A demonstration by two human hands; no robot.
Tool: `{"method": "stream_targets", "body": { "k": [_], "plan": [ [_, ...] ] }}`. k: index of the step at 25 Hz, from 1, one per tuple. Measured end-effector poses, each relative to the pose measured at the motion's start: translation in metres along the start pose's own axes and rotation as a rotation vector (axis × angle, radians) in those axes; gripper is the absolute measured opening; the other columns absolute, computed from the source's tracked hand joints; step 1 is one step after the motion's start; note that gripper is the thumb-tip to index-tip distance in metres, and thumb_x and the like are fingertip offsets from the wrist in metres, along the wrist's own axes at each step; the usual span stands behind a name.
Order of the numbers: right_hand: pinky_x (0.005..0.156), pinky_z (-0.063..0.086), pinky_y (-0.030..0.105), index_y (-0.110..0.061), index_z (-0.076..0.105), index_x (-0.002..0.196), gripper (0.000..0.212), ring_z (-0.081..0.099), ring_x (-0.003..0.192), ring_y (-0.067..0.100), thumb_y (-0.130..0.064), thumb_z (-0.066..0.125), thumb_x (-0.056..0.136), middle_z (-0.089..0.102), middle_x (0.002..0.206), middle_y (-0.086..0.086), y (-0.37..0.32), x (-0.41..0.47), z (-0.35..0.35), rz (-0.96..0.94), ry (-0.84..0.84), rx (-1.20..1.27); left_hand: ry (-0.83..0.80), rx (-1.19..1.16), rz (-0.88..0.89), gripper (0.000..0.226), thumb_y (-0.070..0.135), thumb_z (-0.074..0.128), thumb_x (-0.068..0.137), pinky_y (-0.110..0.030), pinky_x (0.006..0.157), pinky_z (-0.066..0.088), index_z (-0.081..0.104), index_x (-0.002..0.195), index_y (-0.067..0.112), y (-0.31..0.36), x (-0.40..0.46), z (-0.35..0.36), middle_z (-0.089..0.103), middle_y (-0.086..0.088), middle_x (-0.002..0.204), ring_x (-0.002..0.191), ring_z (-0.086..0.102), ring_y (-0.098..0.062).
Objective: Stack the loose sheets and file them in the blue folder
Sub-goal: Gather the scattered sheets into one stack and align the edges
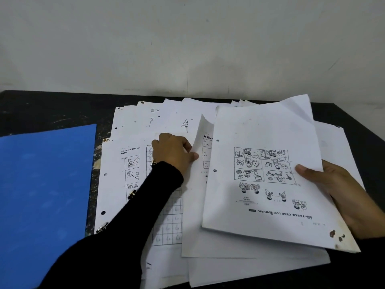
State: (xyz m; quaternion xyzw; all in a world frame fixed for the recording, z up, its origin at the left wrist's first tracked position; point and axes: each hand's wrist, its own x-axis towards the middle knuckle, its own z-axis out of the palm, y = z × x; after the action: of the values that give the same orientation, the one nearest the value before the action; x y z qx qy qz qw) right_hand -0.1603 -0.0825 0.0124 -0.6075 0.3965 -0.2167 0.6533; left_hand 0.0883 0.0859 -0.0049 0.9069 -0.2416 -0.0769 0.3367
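Observation:
Several loose white printed sheets (166, 122) lie fanned across the dark table. My right hand (341, 195) holds a small stack of sheets (264, 174) at its right edge, thumb on top; the top page shows cartoon panels. My left hand (175, 153), in a black sleeve, pinches the curled left edge of a sheet (198, 184) lying under that stack. The blue folder (45, 195) lies shut and flat at the left, beside the papers and apart from both hands.
The dark, scuffed table (52, 109) meets a pale wall (187, 49) at the back. Papers reach close to the table's front edge. Some sheets have punch holes and brown stains at the corners.

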Motion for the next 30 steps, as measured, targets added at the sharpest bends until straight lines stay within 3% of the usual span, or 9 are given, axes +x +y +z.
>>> {"method": "stream_targets", "body": {
  "k": [4, 7, 12, 14, 18, 21, 25, 28, 30],
  "plan": [
    [0.09, 0.052, 0.05, -0.009, 0.069, 0.11, 0.025, 0.071, 0.093, 0.035, -0.013, 0.062, 0.086, 0.074, 0.104, 0.013, 0.0, 0.0, 0.0, -0.007, -0.011, 0.018, -0.024, -0.068, -0.04, 0.023, 0.027, 0.083, 0.066, -0.03, 0.079, 0.046, 0.063, 0.07, 0.017, -0.006, 0.0, -0.014, 0.059, -0.008, 0.108, 0.098, 0.057, -0.028],
    [0.082, 0.056, 0.049, -0.009, 0.069, 0.109, 0.024, 0.072, 0.091, 0.035, -0.013, 0.061, 0.087, 0.075, 0.103, 0.013, 0.001, -0.001, 0.002, -0.006, -0.017, 0.02, -0.089, -0.178, -0.057, 0.023, 0.015, 0.085, 0.065, -0.025, 0.06, 0.045, 0.063, 0.071, 0.01, -0.006, -0.007, -0.02, 0.059, -0.007, 0.091, 0.072, 0.057, -0.023],
    [0.076, 0.058, 0.045, -0.008, 0.068, 0.111, 0.025, 0.071, 0.093, 0.035, -0.012, 0.061, 0.087, 0.074, 0.104, 0.013, 0.001, -0.001, 0.002, -0.006, -0.028, 0.038, -0.076, -0.18, -0.003, 0.029, 0.007, 0.084, 0.063, -0.029, 0.073, 0.055, 0.057, 0.06, 0.014, -0.003, -0.01, -0.016, 0.066, -0.011, 0.098, 0.085, 0.065, -0.027],
    [0.078, 0.058, 0.046, -0.008, 0.068, 0.111, 0.025, 0.071, 0.093, 0.035, -0.012, 0.061, 0.087, 0.074, 0.105, 0.013, 0.001, -0.001, 0.002, -0.006, -0.027, 0.033, -0.088, -0.245, -0.02, 0.027, 0.003, 0.084, 0.063, -0.018, 0.06, 0.054, 0.058, 0.065, 0.012, -0.005, -0.009, -0.015, 0.064, -0.007, 0.09, 0.07, 0.061, -0.019],
    [0.074, 0.058, 0.043, -0.008, 0.068, 0.11, 0.024, 0.072, 0.091, 0.033, -0.011, 0.061, 0.087, 0.075, 0.102, 0.012, 0.0, -0.002, 0.002, -0.005, -0.019, 0.041, -0.128, -0.436, -0.085, 0.036, 0.0, 0.082, 0.064, -0.035, 0.069, 0.058, 0.056, 0.085, 0.012, -0.008, -0.009, -0.012, 0.057, -0.002, 0.075, 0.068, 0.057, -0.02],
    [0.074, 0.059, 0.043, -0.007, 0.068, 0.11, 0.024, 0.072, 0.092, 0.034, -0.011, 0.061, 0.088, 0.075, 0.103, 0.012, 0.001, -0.003, 0.002, -0.012, -0.025, 0.052, -0.167, -0.527, -0.12, 0.032, 0.004, 0.079, 0.071, -0.032, 0.065, 0.057, 0.059, 0.096, 0.007, -0.011, -0.006, -0.016, 0.061, -0.007, 0.076, 0.069, 0.063, -0.023],
    [0.078, 0.058, 0.046, -0.008, 0.068, 0.111, 0.025, 0.072, 0.092, 0.033, -0.012, 0.061, 0.087, 0.074, 0.104, 0.013, 0.0, -0.004, 0.004, -0.011, -0.047, 0.051, -0.138, -0.392, -0.103, 0.015, 0.012, 0.074, 0.078, -0.029, 0.065, 0.051, 0.068, 0.09, 0.007, -0.023, 0.001, -0.037, 0.07, -0.01, 0.082, 0.073, 0.064, -0.025],
    [0.075, 0.058, 0.044, -0.007, 0.069, 0.11, 0.025, 0.072, 0.091, 0.033, -0.01, 0.061, 0.087, 0.074, 0.103, 0.013, 0.0, -0.006, 0.008, -0.014, -0.064, 0.062, -0.105, -0.256, -0.114, 0.019, 0.018, 0.075, 0.079, -0.031, 0.077, 0.052, 0.069, 0.096, 0.012, -0.033, 0.003, -0.052, 0.071, -0.008, 0.09, 0.079, 0.065, -0.024],
    [0.075, 0.058, 0.043, -0.007, 0.069, 0.109, 0.024, 0.072, 0.09, 0.033, -0.01, 0.06, 0.087, 0.074, 0.103, 0.014, 0.0, -0.006, 0.009, -0.016, -0.067, 0.062, -0.079, -0.175, -0.112, 0.021, 0.02, 0.075, 0.078, -0.028, 0.075, 0.048, 0.069, 0.096, 0.012, -0.033, 0.001, -0.052, 0.07, -0.006, 0.093, 0.082, 0.063, -0.023]
  ]
}}
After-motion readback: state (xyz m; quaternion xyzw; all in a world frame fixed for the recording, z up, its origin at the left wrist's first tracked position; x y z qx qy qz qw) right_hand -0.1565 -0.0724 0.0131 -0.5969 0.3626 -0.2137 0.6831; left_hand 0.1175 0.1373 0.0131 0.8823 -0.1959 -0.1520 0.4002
